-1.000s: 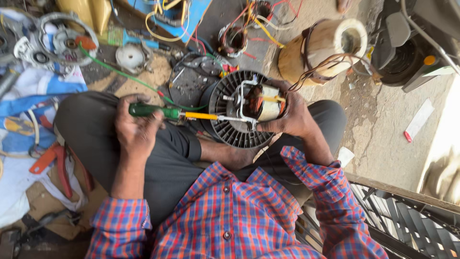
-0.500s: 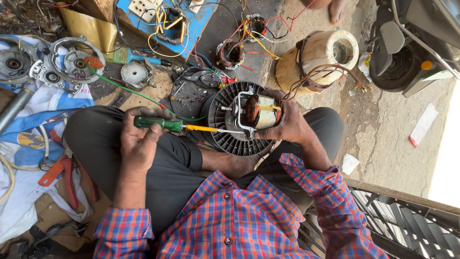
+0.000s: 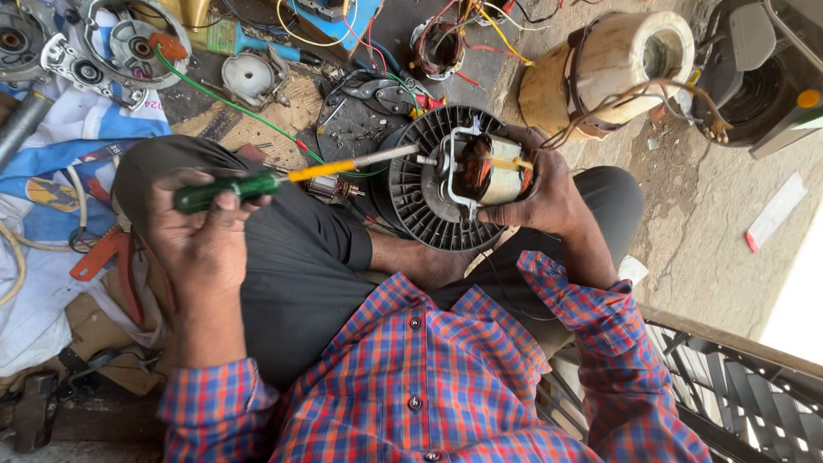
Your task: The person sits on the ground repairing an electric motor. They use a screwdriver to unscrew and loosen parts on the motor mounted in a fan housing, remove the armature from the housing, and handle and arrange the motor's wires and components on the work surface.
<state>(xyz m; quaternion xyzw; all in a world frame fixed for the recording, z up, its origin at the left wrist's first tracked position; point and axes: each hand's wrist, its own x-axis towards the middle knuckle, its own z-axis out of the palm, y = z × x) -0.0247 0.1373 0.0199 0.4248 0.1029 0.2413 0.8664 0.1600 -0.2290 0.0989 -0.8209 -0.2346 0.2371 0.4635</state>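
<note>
My left hand point(image 3: 201, 236) grips a screwdriver point(image 3: 283, 176) with a green handle and yellow collar; its metal shaft points right, with the tip at a metal bracket on a motor. My right hand point(image 3: 544, 193) holds that motor assembly point(image 3: 450, 184): a black round finned housing with a copper-wound core and a metal bracket on top. The assembly rests above my lap, between my knees in dark trousers. Both sleeves are red and blue plaid.
A large wound coil point(image 3: 613, 69) with loose wires lies at the upper right. Metal motor covers point(image 3: 120, 43), a blue box with wires point(image 3: 334, 17), a black round plate point(image 3: 356, 120) and an orange-handled pliers point(image 3: 111, 266) lie around. Black grille point(image 3: 737, 403) at the lower right.
The view has closed in on my hands. My left hand has tilted the screwdriver so its tip sits at the motor's bracket. My right hand keeps its hold on the motor.
</note>
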